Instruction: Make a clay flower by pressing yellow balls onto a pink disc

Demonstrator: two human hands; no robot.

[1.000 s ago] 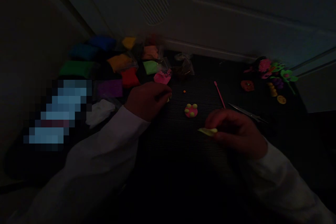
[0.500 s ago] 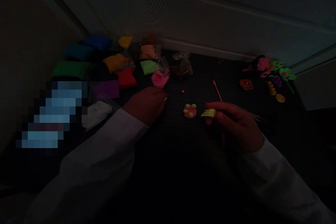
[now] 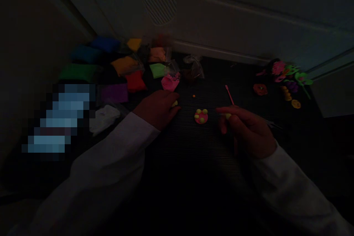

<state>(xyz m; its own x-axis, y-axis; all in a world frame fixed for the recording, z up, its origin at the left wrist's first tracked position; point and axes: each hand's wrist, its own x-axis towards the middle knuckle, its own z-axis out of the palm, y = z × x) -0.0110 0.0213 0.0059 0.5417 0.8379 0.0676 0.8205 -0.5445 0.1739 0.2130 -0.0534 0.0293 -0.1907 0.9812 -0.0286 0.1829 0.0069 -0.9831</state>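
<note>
Forward goes the right hand (image 3: 250,131), yellow clay (image 3: 228,116) pinched near the pink disc (image 3: 200,115); left hand (image 3: 156,108) grips another piece (image 3: 174,103).

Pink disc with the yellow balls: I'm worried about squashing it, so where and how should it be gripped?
Probably by the rim of the pink disc, coming from the right, where the right hand is. It lies flat, and its right edge shows pink, while the yellow balls sit toward its far, left and near parts. A light pinch between the balls should spare them.
</note>
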